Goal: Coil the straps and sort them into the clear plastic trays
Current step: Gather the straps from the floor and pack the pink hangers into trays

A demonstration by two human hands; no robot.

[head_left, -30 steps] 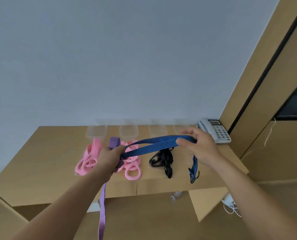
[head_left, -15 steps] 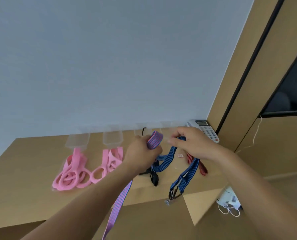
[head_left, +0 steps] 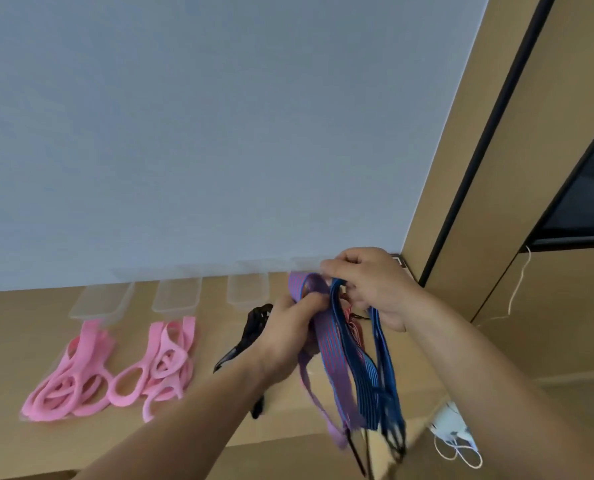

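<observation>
The left hand (head_left: 285,336) gripped one purple strap (head_left: 327,344) and the right hand (head_left: 375,285) pinched one blue strap (head_left: 382,362). Both straps were held above the table (head_left: 11,341) with their loops hanging past its front edge. Three clear trays (head_left: 177,294) stood along the wall. Before them lay two heaps of pink straps (head_left: 70,382) and one black strap (head_left: 254,327).

The blue strap (head_left: 370,375) and purple strap (head_left: 328,344) hang looped together; pink straps (head_left: 87,344) lie before clear trays (head_left: 177,296).
</observation>
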